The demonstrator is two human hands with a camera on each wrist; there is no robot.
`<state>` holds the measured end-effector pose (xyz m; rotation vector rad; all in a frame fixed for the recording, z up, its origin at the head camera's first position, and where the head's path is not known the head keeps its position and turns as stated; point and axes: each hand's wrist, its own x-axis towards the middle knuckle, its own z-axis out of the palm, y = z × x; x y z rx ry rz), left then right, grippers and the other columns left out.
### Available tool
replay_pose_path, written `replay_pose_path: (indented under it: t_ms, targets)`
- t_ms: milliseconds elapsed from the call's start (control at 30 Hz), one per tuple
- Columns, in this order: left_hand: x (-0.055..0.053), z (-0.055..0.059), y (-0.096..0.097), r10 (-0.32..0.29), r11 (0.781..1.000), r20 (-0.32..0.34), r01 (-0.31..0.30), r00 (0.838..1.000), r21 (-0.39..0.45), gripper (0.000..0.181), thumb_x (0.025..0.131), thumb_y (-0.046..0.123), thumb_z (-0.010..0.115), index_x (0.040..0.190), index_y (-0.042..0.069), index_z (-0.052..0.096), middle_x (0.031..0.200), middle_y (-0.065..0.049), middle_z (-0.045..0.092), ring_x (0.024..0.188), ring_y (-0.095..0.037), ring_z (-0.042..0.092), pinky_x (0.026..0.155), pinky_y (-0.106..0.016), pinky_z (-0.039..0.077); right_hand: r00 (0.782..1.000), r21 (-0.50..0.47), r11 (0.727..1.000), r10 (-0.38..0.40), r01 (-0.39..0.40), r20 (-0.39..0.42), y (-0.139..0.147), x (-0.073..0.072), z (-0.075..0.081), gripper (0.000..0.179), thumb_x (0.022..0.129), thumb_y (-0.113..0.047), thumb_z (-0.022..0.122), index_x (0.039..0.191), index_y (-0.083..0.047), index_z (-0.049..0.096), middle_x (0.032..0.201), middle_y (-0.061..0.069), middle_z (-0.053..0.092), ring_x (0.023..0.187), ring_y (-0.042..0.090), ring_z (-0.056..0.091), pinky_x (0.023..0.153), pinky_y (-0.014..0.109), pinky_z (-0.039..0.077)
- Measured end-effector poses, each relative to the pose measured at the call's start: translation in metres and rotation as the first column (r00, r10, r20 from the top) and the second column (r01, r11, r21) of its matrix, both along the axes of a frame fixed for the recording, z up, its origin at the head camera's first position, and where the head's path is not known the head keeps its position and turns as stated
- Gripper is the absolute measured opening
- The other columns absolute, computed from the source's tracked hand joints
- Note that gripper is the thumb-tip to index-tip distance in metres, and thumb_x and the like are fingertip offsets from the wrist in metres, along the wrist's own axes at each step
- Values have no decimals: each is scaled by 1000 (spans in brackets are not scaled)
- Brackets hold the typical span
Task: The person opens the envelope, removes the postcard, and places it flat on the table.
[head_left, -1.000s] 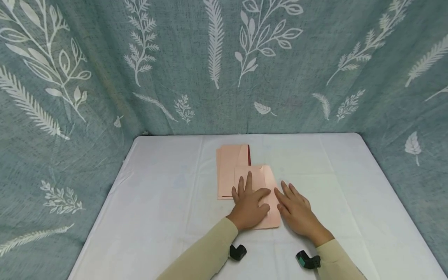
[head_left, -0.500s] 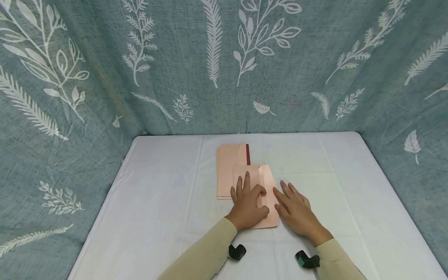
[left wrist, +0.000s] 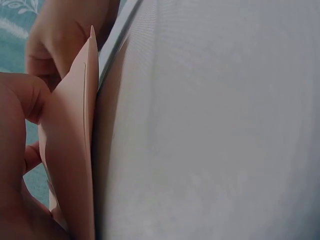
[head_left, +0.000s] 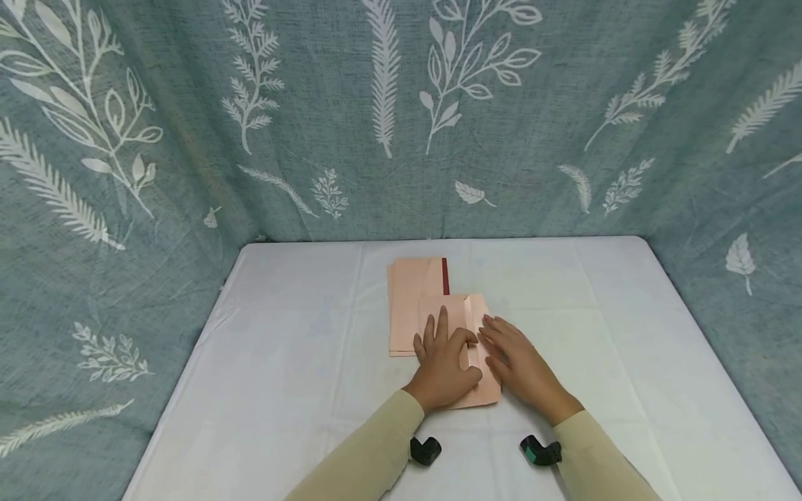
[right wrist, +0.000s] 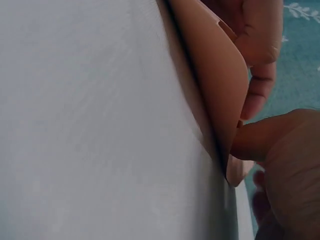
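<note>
A pink paper envelope [head_left: 481, 395] lies in front of me on the white table, its flap side toward the right. My left hand [head_left: 440, 372] rests on it with several fingers spread straight; the index finger and thumb bend near the flap's fold. Over the flap lies my right hand [head_left: 523, 365], its fingers extended and touching the paper. In the left wrist view the envelope [left wrist: 70, 135] appears edge-on, a little raised along one side. The right wrist view has a right-hand finger against the envelope [right wrist: 215, 70]. What is under the left palm is hidden.
Several more pink envelopes [head_left: 406, 306] lie stacked behind, partly under the front one; a dark red strip [head_left: 445, 275] shows along their right edge. A white cloth covers the table [head_left: 288, 348]. A green leaf-patterned curtain [head_left: 351, 125] hangs behind and at both sides.
My right hand has moved left from beside the envelope onto its flap. The left hand's index finger has bent more, while that hand stays in place on the envelope.
</note>
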<state>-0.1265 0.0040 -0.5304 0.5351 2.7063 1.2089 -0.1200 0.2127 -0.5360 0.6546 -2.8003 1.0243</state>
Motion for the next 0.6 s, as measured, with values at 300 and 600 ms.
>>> replay_pose_path:
  t_ms: [300,600]
  targets:
    - [0,1,-1,-4,999,-4,4,1000,39,32,88,21,68,120,20,64,180,-21,2,162,-47,-6,118,-78,-5,990,-135,991,2,17,142,-3,-8,-2,58,107,-14,71,160,0,51,159,21,54,148,45,47,117,64,37]
    - [1,3,-2,5,1000,-5,-4,1000,24,33,90,25,67,122,20,66,180,-21,2,162,-47,-5,118,-79,-3,984,-104,990,107,-92,145,-4,-20,-1,68,104,-32,76,161,-3,52,171,17,39,156,46,31,119,71,28]
